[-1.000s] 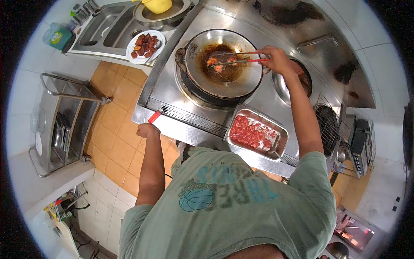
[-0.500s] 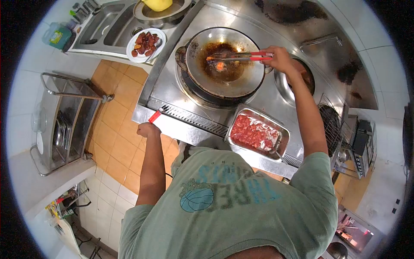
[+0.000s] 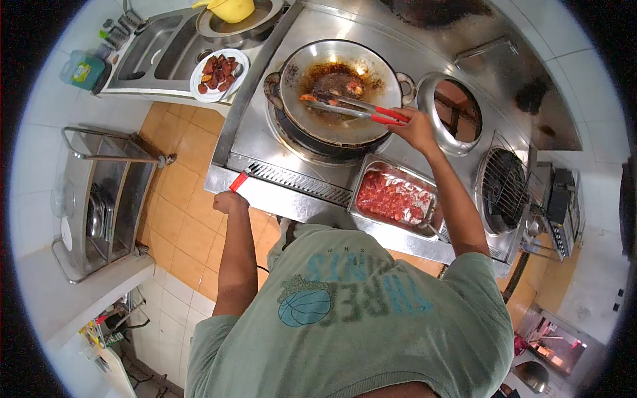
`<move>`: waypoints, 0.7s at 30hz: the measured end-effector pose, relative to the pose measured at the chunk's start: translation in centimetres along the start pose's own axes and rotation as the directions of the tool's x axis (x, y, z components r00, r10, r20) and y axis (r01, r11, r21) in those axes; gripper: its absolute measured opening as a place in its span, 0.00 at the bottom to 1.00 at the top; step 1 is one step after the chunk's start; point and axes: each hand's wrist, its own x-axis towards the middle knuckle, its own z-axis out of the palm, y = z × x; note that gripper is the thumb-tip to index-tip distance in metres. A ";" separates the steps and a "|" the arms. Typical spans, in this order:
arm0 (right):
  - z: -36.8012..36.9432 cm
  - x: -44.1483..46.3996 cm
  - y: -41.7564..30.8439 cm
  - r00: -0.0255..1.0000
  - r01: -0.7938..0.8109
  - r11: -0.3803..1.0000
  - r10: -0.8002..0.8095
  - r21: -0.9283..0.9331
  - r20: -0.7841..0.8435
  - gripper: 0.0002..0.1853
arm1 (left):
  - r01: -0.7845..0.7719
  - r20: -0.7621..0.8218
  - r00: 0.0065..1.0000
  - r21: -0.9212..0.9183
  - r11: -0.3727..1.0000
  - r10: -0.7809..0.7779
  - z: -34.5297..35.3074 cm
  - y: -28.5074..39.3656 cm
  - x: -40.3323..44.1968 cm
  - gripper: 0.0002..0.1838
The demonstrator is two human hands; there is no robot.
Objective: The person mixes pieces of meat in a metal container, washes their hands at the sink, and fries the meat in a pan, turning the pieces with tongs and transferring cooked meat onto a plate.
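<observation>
My right hand (image 3: 415,128) grips red-handled metal tongs (image 3: 371,111), their arms reaching into a wok (image 3: 298,119) with dark oil. Orange-red pieces lie in the oil, some by the tong tips. At the counter's front edge, my left hand (image 3: 229,201) is closed around a red handle (image 3: 239,180); what the handle belongs to is hard to tell. A metal tray (image 3: 436,199) of raw red meat (image 3: 388,197), with a utensil in it, sits in front of the wok on the right.
A white plate (image 3: 194,81) of browned pieces stands left, near a sink (image 3: 136,56) and a yellow container (image 3: 232,8). A round burner opening (image 3: 454,109) and a wire rack (image 3: 504,176) are right. A metal cart (image 3: 109,192) stands left.
My right hand and the tongs have moved toward me and slightly left, and the tong arms now slant across the wok. My left hand has stayed at the red handle.
</observation>
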 end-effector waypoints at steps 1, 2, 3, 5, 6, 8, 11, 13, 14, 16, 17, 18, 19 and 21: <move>0.3 -0.5 0.1 1.000 -0.022 1.000 0.022 0.022 0.001 0.23 | 0.031 -0.013 0.999 -0.043 0.999 -0.032 0.1 0.1 -0.1 0.13; 0.7 -1.0 0.2 0.999 -0.044 0.998 0.044 0.045 0.002 0.22 | 0.003 0.005 1.000 -0.033 0.999 -0.003 0.0 0.2 -0.2 0.13; 1.0 -1.4 0.2 0.998 -0.059 0.997 0.059 0.054 0.000 0.22 | -0.026 0.023 0.999 -0.023 0.999 0.027 -0.3 0.5 -0.5 0.13; 1.9 -2.3 0.3 0.996 -0.092 0.993 0.092 0.075 -0.004 0.22 | -0.209 0.135 0.971 0.095 0.973 0.196 -2.3 1.3 -2.1 0.13; 2.3 -3.0 -0.1 0.996 -0.058 0.984 0.069 0.171 -0.059 0.22 | -0.145 0.148 0.980 0.080 0.986 0.132 -2.4 1.3 -2.4 0.13; 2.4 -4.3 -1.5 0.992 -0.102 0.980 0.114 0.172 -0.058 0.22 | -0.021 0.174 0.985 0.053 0.998 0.012 -2.1 1.7 -2.4 0.14; 3.5 -6.0 -1.9 0.987 -0.126 0.972 0.144 0.200 -0.076 0.22 | 0.102 0.180 0.981 -0.182 0.978 -0.069 -1.7 1.4 -1.7 0.17; 3.6 -6.8 -2.5 0.974 -0.175 0.955 0.203 0.240 -0.098 0.21 | 0.232 0.273 0.957 -0.505 0.831 -0.101 -1.7 1.4 -1.4 0.20; 3.7 -6.8 -2.6 0.977 -0.140 0.947 0.180 0.288 -0.117 0.22 | 0.277 0.308 0.945 -0.585 0.763 -0.107 -1.8 1.5 -1.4 0.22; 4.3 -6.6 -2.7 0.975 -0.133 0.951 0.176 0.280 -0.133 0.22 | 0.125 0.249 0.968 -0.370 0.921 -0.031 -3.2 2.7 -4.5 0.18; 4.6 -6.5 -2.7 0.974 -0.129 0.953 0.174 0.273 -0.145 0.22 | 0.027 0.229 0.973 -0.224 0.974 0.026 -3.3 2.6 -4.3 0.17; 5.0 -6.7 -2.7 0.973 -0.058 0.968 0.110 0.244 -0.204 0.21 | -0.069 0.208 0.975 -0.070 0.995 0.082 -3.4 2.5 -4.0 0.17; 4.8 -6.9 -3.1 0.972 -0.101 0.954 0.155 0.283 -0.175 0.21 | -0.077 0.184 0.979 -0.047 0.996 0.084 -3.4 2.7 -4.4 0.17; 4.1 -7.6 -4.1 0.969 -0.171 0.921 0.221 0.349 -0.108 0.20 | 0.020 0.188 0.982 -0.209 0.978 0.020 -3.6 3.4 -5.7 0.18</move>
